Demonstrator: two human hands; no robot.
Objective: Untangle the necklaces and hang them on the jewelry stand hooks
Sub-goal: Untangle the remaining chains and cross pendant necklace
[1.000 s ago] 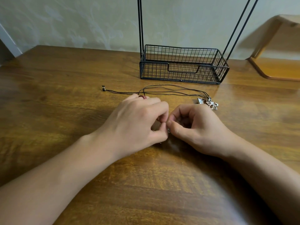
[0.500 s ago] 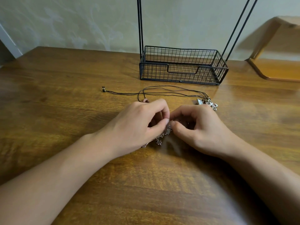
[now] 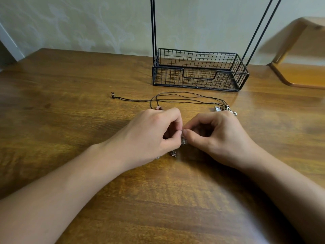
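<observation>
My left hand (image 3: 151, 136) and my right hand (image 3: 218, 134) meet fingertip to fingertip over the table, both pinching a thin silver chain necklace (image 3: 183, 140) whose small charms hang below my left thumb. Just beyond my hands, black cord necklaces (image 3: 184, 99) lie looped on the wood. One cord end with a bead reaches left, and metal pendants (image 3: 226, 109) sit at the right. The black wire jewelry stand (image 3: 198, 74) is at the back, its rods rising out of view. The stand's hooks are out of frame.
The wooden table (image 3: 70, 103) stretches wide to the left and toward me. A light wooden shelf piece (image 3: 299, 74) stands at the back right. A pale wall runs behind the stand.
My hands have lifted slightly and drawn the silver chain up between the fingertips, so its charms now dangle below my left thumb. The cord necklaces have not moved.
</observation>
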